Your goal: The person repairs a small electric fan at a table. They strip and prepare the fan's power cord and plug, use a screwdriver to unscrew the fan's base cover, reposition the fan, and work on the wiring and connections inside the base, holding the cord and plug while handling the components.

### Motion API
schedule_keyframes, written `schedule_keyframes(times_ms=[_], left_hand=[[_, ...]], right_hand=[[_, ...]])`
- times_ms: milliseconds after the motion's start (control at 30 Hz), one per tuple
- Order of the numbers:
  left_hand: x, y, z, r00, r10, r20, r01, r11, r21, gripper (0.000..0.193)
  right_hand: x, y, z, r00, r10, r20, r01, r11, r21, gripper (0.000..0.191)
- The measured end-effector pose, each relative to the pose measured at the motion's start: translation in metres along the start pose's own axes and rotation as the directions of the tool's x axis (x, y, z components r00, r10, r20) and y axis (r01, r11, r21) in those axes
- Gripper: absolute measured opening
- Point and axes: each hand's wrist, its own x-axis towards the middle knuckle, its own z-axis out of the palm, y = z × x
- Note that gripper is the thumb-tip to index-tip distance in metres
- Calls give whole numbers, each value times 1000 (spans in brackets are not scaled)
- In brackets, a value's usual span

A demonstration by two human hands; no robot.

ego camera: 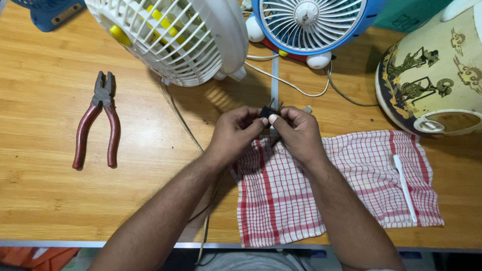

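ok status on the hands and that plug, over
Left hand and right hand both pinching small black plug. Held above checked cloth. Pliers lie apart, left.

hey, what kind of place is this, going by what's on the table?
Probably a home repair bench. Small fans stand on a wooden table, pliers lie beside a checked cloth, and both hands, left hand and right hand, hold a small black plug.

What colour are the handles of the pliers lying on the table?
Dark red, on the pliers left of both hands; the head view shows them clearly.
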Motion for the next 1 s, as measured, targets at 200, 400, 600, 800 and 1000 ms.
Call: schedule_keyframes(times_ms=[200, 400, 600, 800, 1000], left_hand=[[2, -3, -2, 1000, 4, -28, -4, 1000, 4, 28], [6, 2, -5, 993, -114, -21, 110, 985, -132, 25], [9, 6, -11, 979, -200, -50, 183, 955, -231, 23], [12, 3, -12, 977, -201, -68, 181, 957, -228, 23], [11, 5, -15, 974, -208, -86, 192, 968, -162, 22]], right_hand=[[0, 1, 2, 1000, -7, 3, 7, 1000, 19, 10], [1, -8, -1, 999, 33, 35, -33, 999, -24, 13], [2, -33, -28, 998, -14, -57, -10, 915, -403, 26], [3, -33, -48, 986, -107, 128, 162, 432, -887, 34], [5, -21, -52, 987, -122, 102, 135, 305, -943, 35]])
